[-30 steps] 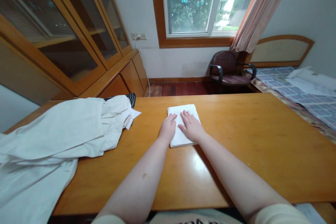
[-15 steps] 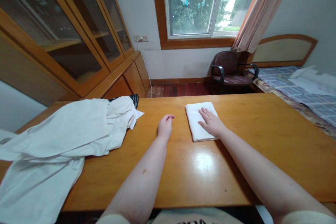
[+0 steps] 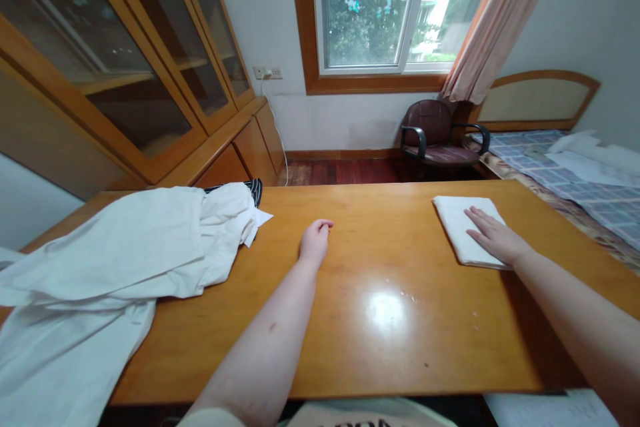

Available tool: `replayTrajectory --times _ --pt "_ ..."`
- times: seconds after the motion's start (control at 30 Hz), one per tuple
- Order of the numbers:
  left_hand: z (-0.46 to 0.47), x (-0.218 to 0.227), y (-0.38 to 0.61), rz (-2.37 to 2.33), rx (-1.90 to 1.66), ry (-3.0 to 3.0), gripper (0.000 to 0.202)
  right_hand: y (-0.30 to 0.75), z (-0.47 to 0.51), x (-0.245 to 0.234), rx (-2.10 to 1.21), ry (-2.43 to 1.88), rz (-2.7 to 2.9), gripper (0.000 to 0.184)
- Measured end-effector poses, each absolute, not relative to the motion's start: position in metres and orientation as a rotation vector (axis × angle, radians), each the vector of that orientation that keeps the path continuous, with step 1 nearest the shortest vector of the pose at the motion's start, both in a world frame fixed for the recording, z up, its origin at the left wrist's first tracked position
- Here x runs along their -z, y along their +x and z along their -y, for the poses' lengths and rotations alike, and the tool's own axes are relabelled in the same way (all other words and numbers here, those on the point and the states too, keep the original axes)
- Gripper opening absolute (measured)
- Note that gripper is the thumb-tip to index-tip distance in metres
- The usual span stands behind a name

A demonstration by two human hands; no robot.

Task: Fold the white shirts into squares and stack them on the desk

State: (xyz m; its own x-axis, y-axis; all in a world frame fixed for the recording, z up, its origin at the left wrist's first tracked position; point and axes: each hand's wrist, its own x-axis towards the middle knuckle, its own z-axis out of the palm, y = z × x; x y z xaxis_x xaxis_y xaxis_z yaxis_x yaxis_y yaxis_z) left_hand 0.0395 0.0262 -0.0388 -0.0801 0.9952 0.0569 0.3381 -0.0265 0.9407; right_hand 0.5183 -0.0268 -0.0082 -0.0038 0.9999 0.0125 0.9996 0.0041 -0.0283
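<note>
Firstly, to the left of both hands, white clothes point(image 3: 125, 240) lie loosely on the table point(image 3: 365, 213). Next is the left hand point(image 3: 315, 240), its fingers curled inward; whether it holds something, I cannot tell. Farther right, the folded white cloth point(image 3: 469, 251) lies under the right hand point(image 3: 493, 235), which is opened flat, pressing without grasping. Beyond this hand, rightward, stands a bed point(image 3: 560, 163).

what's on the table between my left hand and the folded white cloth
In the head view, only bare wooden tabletop lies straight between your left hand and the cloth.
</note>
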Motion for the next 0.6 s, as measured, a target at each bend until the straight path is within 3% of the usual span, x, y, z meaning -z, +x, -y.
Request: replayTrajectory --times 0.37,0.5,0.6 --pt "-0.025 0.036 0.040 -1.510 -1.100 1.509 0.024 0.558 0.003 -0.005 0.030 -2.386 2.365 0.057" --pt "-0.024 0.035 0.040 -1.518 -1.086 1.514 0.024 0.546 -0.005 -0.012 0.010 -2.461 2.231 0.049" --pt "-0.024 0.036 0.040 -1.508 -1.102 1.511 0.023 0.522 -0.003 -0.011 0.028 -2.518 2.021 0.053"
